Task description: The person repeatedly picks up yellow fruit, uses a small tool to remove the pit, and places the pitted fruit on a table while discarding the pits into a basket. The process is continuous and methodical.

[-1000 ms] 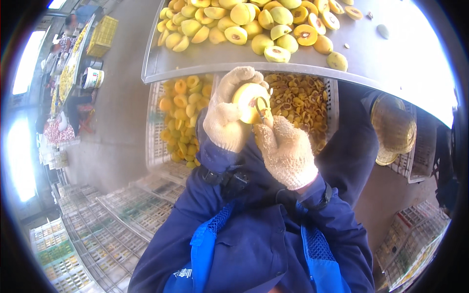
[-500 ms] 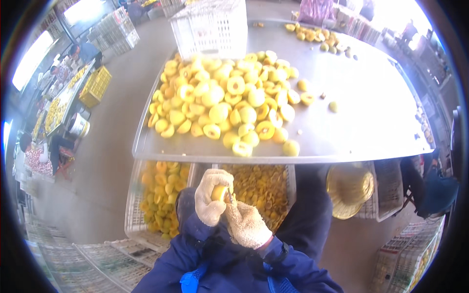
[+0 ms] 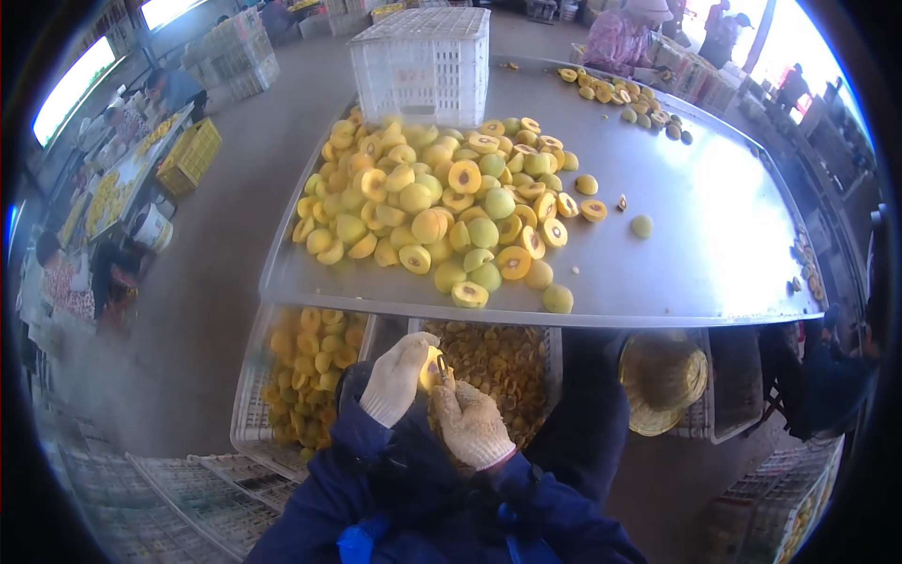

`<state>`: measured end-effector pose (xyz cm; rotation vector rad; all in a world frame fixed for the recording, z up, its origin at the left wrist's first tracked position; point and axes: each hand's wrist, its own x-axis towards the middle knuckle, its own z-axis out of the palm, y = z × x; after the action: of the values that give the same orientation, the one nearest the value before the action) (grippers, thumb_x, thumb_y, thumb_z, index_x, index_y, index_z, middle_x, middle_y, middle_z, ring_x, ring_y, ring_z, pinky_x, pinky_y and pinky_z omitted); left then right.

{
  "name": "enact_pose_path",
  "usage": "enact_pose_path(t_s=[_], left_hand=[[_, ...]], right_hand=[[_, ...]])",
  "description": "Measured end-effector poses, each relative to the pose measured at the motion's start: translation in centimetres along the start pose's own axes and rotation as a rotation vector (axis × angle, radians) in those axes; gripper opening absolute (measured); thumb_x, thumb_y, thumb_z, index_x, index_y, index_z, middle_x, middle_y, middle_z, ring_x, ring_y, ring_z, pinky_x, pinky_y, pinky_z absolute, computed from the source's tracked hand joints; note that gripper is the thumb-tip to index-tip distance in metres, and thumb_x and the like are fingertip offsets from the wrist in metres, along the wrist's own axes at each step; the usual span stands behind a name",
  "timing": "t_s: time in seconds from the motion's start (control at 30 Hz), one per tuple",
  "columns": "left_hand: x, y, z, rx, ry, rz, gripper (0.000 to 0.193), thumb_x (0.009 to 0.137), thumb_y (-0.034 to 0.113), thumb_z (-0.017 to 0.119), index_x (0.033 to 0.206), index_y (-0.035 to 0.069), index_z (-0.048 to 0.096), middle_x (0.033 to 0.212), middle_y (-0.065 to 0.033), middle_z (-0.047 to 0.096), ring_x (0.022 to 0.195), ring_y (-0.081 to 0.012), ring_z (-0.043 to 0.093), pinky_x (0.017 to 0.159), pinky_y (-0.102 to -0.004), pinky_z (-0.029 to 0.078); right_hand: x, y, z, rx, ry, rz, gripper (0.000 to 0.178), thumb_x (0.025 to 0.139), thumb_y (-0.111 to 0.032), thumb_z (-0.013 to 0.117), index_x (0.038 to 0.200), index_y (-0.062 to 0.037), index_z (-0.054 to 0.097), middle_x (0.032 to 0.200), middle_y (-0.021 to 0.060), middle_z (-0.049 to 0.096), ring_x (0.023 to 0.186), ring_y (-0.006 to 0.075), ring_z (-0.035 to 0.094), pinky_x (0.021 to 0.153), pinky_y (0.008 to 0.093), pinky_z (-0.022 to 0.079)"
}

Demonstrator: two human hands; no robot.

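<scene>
My left hand (image 3: 398, 379), in a white knitted glove, is closed on a yellow peach half (image 3: 431, 368) in front of my lap. In the gloved right hand (image 3: 473, 428) is a small pitting knife (image 3: 443, 364); its dark, curved metal end touches the fruit. The right fingers wrap round the tool and hide its handle. Beyond both hands, a heap of peach halves (image 3: 413, 199) lies on the metal table (image 3: 648, 263), many cut faces showing brown centres. Below the table edge stand a crate of peach halves (image 3: 318, 367) and a crate of brownish scraps (image 3: 503, 368).
A white plastic crate (image 3: 420, 75) stands upside down behind the heap. More fruit (image 3: 620, 92) lies at the far edge, near a person in pink (image 3: 622, 42). A straw hat (image 3: 665, 376) sits by my right knee. Stacked crates (image 3: 178, 498) stand at lower left.
My left hand has turned over the fruit, its back now more upward. The peach half sits tilted against the knife, which shows more clearly. The view has shifted slightly and darkened.
</scene>
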<state>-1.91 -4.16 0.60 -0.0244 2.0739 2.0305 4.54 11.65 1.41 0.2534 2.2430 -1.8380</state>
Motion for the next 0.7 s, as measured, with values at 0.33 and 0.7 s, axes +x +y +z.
enact_pose_path(t_s=[0.33,0.7], left_hand=[[-0.5,-0.2,1.5,-0.722,0.042,-0.127,0.047,0.110,0.031,0.057,0.136,-0.006,0.068,0.135,-0.0188,0.073,0.127,-0.0308,0.070,0.114,-0.0416,0.054],[0.2,-2.7,1.5,-0.968,0.108,-0.141,0.046,0.093,0.025,0.049,0.121,-0.006,0.069,0.132,-0.0250,0.072,0.122,-0.0440,0.072,0.103,-0.0567,0.063]], right_hand=[[1.3,0.9,0.1,0.031,0.217,-0.181,0.028,0.113,-0.025,0.065,0.106,0.0006,0.071,0.090,0.0196,0.074,0.083,0.0351,0.074,0.073,0.0434,0.055],[-0.8,2.7,0.4,-0.293,0.144,-0.307,0.025,0.107,-0.028,0.073,0.097,-0.0059,0.069,0.074,0.0241,0.069,0.067,0.0497,0.069,0.060,0.0574,0.054]])
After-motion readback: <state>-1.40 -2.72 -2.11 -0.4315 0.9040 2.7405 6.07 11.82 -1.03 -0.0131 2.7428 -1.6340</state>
